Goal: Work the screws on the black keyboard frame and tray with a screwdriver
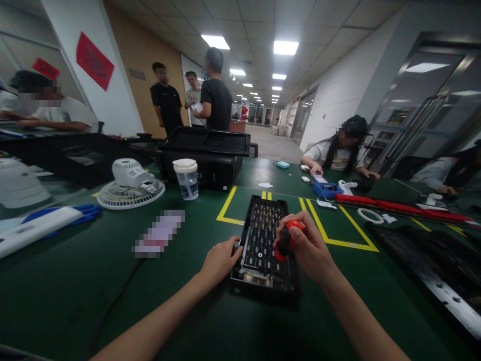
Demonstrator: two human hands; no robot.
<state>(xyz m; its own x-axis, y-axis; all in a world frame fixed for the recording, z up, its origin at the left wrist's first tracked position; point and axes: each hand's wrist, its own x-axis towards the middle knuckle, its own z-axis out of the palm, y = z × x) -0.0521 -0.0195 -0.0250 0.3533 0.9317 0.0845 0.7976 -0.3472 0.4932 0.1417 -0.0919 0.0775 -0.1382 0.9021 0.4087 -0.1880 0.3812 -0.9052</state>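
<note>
A black rectangular casing (pixel 259 235) with a hexagon-patterned panel lies on the green table (pixel 180 301). At its left edge, my left hand (pixel 221 258) grips the rim, with the thumb on the near side. My right hand (pixel 308 248) is closed around a red and black screwdriver-like tool (pixel 288 238) over the casing's right side. The tool's tip is hidden. Near the casing's lower end a pale strip with small parts (pixel 259 280) shows.
Left of the casing are a blurred phone-like item (pixel 161 234) with a cable, a white fan (pixel 131 185) and a lidded cup (pixel 187 179). A black box (pixel 203 168) stands behind. Long black panels (pixel 432 271) lie right. A person (pixel 345 143) sits across the table.
</note>
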